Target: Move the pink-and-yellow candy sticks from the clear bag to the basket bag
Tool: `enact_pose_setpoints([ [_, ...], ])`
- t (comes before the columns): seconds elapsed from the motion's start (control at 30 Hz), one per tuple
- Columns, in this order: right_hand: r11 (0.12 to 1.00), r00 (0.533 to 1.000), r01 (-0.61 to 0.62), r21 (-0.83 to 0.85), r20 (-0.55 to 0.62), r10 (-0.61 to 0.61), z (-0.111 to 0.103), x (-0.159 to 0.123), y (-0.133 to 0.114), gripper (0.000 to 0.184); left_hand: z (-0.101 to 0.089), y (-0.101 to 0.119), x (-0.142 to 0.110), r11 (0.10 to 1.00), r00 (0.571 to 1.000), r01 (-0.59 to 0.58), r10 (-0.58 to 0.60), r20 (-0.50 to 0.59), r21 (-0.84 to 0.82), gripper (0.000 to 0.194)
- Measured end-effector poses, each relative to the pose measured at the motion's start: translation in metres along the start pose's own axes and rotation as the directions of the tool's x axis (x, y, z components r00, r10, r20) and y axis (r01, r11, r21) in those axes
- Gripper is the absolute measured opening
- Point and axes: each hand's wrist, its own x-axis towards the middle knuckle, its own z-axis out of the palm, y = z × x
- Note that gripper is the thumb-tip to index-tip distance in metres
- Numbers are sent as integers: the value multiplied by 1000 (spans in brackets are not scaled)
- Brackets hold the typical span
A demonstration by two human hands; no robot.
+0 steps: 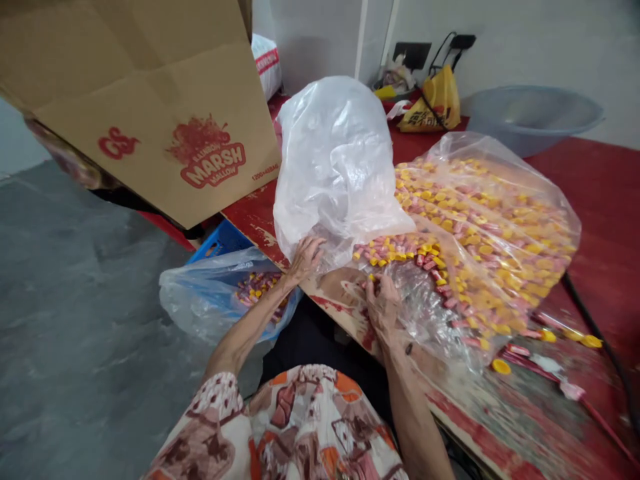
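A clear plastic bag (425, 300) lies across the near edge of the worn red tabletop (605, 200), holding many small pink tubes with yellow caps (480, 247). The left hand (305, 260) rests on billowed plastic film (335, 160) at the near edge, fingers spread apart, no clamp seen. The right hand (383, 307) sits at the bag, fingers bunched together by the pieces; whether they are clamped on anything cannot be determined.

Below the near edge, a second plastic bag (220, 293) holding similar pieces rests against a blue crate (215, 243). Loose tubes (530, 360) lie near the right side. A printed cardboard box (145, 113) overhangs the left corner. A yellow bag (435, 103) and grey basin (530, 117) stand at the far edge.
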Motion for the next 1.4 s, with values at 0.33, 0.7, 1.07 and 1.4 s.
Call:
enact_pose_setpoints([
  [0.33, 1000, 994, 7, -1, -112, -7, -13, -2, 4, 46, -2, 36, -14, 939, 983, 152, -175, -47, -308, 31],
  [0.7, 915, 930, -247, 319, -188, 316, -10, 3, -24, 60, 30, 87, -53, 558, 924, 382, -224, 310, -736, 54],
  [1.07, 961, 993, 93, 259, -100, -69, 8, -12, -8, 56, 33, 84, -58, 649, 919, 393, -278, 278, -651, 56],
  [1.4, 921, 921, -151, 359, -287, 263, -4, -14, 4, 54, 40, 110, -34, 962, 894, -258, 205, 397, 84, 13],
])
